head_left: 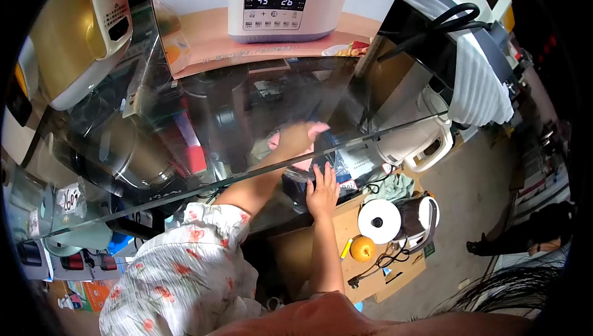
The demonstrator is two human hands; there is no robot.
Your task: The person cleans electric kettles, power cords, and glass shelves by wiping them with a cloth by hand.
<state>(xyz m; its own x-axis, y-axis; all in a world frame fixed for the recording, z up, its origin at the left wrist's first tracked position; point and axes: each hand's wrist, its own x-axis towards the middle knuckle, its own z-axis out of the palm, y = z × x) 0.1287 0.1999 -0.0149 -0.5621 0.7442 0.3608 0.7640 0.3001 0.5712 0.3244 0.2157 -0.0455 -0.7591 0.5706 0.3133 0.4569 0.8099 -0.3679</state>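
Observation:
My left hand [293,140], on the arm with the floral sleeve, presses a pink cloth [304,163] against the glass counter top [241,107]. Parts of the cloth stick out around the fingers, and the hand is slightly blurred. My right hand [322,193] lies at the near edge of the glass, fingers stretched and a little apart, holding nothing. Beyond my left hand stands a printed box [204,21] with a picture of a white appliance and a digital display.
A cream appliance [68,33] stands at the left, a white kettle [420,141] at the right. On a cardboard box [392,283] lie a white disc [379,221], a round orange thing [362,249] and a black cord. A person [531,231] is at the far right.

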